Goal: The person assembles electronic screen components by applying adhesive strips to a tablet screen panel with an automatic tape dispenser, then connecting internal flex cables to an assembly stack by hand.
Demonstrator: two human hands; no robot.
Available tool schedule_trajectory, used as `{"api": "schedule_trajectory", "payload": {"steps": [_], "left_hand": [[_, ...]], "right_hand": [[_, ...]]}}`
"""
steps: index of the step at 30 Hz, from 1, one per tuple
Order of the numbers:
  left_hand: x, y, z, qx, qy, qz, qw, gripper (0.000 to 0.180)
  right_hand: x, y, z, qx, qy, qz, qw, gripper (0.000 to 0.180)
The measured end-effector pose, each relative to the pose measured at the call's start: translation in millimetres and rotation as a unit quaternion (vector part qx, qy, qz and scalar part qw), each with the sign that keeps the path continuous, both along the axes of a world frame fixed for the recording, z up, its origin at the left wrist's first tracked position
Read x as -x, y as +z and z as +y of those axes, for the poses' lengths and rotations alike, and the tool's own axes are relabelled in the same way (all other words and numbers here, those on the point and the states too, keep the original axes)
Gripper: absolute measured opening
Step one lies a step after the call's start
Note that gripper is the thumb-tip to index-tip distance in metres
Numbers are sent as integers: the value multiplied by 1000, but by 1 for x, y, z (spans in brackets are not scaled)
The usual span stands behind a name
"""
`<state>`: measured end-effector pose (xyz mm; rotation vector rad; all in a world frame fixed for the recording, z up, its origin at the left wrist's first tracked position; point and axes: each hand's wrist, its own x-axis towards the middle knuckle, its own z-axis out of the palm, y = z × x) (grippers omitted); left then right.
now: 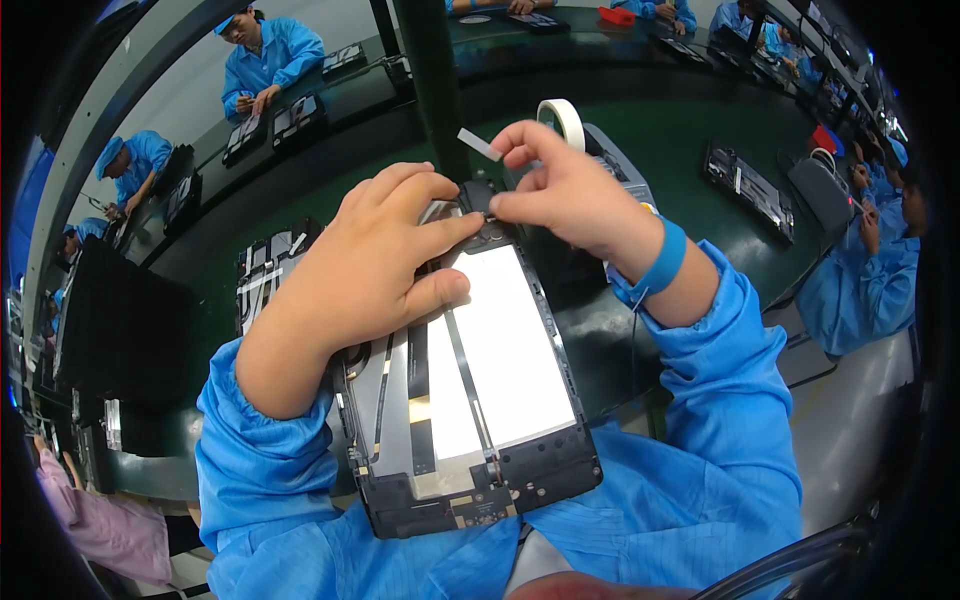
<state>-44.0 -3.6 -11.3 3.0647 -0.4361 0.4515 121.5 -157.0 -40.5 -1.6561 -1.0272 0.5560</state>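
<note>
Both arms are covered by bright blue sleeves (720,400) of smooth fabric, gathered at elastic cuffs. The same blue garment is seen across the lap. A blue wristband (660,262) is worn above the right cuff, with a thin cord attached.

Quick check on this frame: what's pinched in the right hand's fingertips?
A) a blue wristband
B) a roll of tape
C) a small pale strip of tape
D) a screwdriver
C: the right hand pinches a small pale strip between its raised fingertips above the top edge of the open panel assembly; the tape roll sits behind on the green bench, and the blue band is on the wrist, not held.
</note>
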Motion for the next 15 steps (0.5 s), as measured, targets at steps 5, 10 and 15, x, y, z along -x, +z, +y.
{"api": "schedule_trajectory", "payload": {"steps": [5,10,15], "left_hand": [[0,1,2,40,2,11,999,43],[-4,1,7,147,23,67,987,34],[-8,3,11,169,35,81,982,29]], "right_hand": [[-15,23,-9,13,140,-70,988,14],[-16,27,4,106,210,-128,963,16],[-14,28,9,149,180,-140,962,18]]}}
